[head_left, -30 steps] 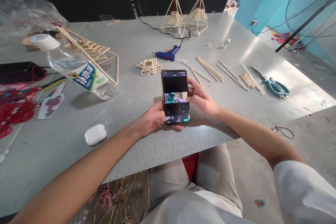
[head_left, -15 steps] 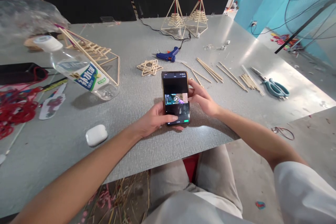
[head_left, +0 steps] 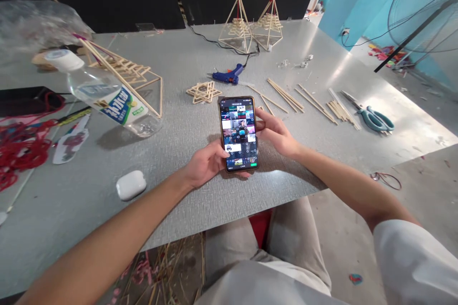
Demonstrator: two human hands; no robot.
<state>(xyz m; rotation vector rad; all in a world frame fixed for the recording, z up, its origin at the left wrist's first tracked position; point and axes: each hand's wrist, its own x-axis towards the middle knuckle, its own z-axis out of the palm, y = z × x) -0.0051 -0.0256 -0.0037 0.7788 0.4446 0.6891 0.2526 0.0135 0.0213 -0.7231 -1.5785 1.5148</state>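
Observation:
A smartphone (head_left: 239,134) is held upright above the front part of the table, its screen filled with a grid of small pictures. My left hand (head_left: 206,164) grips its lower left side, the thumb at the screen's left edge and fingertips showing under the bottom. On the other side, my right hand (head_left: 275,132) has its fingers against the phone's right edge, partly behind it. Just beyond the phone lie a star-shaped frame of wooden sticks (head_left: 203,91) and a blue glue gun (head_left: 229,75). A white earbud case (head_left: 131,185) rests left of my left hand.
A plastic bottle (head_left: 118,100) leans beside a stick pyramid (head_left: 160,97) on the left, near tangled red cord (head_left: 25,152). Loose sticks (head_left: 285,95) and teal-handled shears (head_left: 374,116) lie to the right. Two stick pyramids (head_left: 238,28) stand at the back. A grey table (head_left: 171,145) carries everything.
The phone screen has switched from one video preview to a grid of pictures. My left thumb has drawn back leftward from the lower screen to its edge. My right hand has barely moved.

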